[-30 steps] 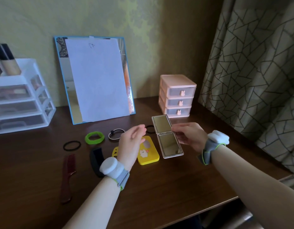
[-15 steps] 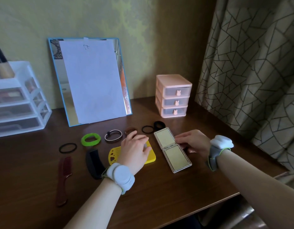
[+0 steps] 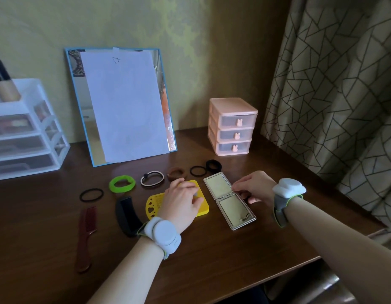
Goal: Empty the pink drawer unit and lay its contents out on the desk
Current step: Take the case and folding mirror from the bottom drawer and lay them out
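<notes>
The pink three-drawer plastic unit point(image 3: 233, 126) stood closed at the back of the dark wooden desk point(image 3: 212, 255). The left hand point(image 3: 182, 204) pressed flat on a yellow plastic case point(image 3: 202, 210), grasping nothing; the right hand point(image 3: 254, 186) pinched the hinge edge of an open, flat-lying silver folding mirror point(image 3: 229, 199).

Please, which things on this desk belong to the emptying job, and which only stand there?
Job: pink drawer unit, folding mirror, yellow comb case, green hair tie, red comb, left hand, right hand.

Only standing: blue-framed mirror, white drawer organiser, curtain.
</notes>
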Motion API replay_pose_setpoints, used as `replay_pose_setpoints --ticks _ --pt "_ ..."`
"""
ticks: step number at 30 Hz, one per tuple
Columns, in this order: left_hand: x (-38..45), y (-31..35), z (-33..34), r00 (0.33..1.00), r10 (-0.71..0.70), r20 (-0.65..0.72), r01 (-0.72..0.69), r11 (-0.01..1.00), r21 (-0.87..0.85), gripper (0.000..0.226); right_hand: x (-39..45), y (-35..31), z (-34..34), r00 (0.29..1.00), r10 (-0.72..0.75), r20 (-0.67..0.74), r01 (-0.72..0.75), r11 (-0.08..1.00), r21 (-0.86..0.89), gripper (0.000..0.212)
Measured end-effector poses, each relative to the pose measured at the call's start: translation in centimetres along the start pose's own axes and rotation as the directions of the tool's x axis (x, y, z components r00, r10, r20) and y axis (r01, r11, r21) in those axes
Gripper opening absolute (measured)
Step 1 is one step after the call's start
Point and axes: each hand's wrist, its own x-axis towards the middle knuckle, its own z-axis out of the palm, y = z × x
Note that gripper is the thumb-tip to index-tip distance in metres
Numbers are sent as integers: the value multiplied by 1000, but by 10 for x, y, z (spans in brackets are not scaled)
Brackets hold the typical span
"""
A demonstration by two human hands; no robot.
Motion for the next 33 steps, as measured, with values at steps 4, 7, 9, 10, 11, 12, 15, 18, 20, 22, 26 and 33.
replay_pose_setpoints --ticks 4,7,9,10,11,12,15,18,20,22,26,33 --pt "0 -1 1 1000 3 -2 -3 1000 -10 32 -1 -2 2 1000 0 20 0 1000 17 19" --pt "0 -1 1 1000 3 -6 -3 1000 -14 32 0 -1 3 1000 -8 19 7 1000 4 18" --pt "0 -1 1 1000 3 -3 -3 1000 -17 33 2 0 4 1000 -9 9 9 1000 -11 15" --pt "0 -2 1 1000 3 -3 -3 1000 -17 33 3 1 5 1000 -11 -2 11 1000 -17 14" --pt "-1 -2 1 1000 3 -3 -3 1000 -16 32 4 2 5 1000 -13 -15 13 1000 -19 12" --pt "-1 -2 1 1000 3 -3 -3 1000 -14 32 5 3 6 1000 -16 -27 15 1000 -17 12" --pt "-1 -2 1 1000 4 -4 -4 1000 -9 32 7 6 6 998 -27 -51 27 1000 -10 10" --pt "-1 -2 2 1000 8 -9 -8 1000 -13 31 7 7 7 997 -37 -72 36 999 -16 8" --pt "-1 -2 2 1000 6 -11 -7 1000 -18 31 7 8 8 995 -46 -88 44 999 -27 9" --pt "-1 -2 2 1000 0 -4 0 1000 -20 31 6 9 9 993 -66 -102 62 997 -41 9" --pt "-1 2 -3 1000 -9 -25 7 998 -66 34 1 10 14 972 -158 -176 135 982 -133 4" --pt "-31 -28 -68 923 -201 -329 -25 819 -573 21 -10 9 34 882 -389 -265 400 917 -13 11"
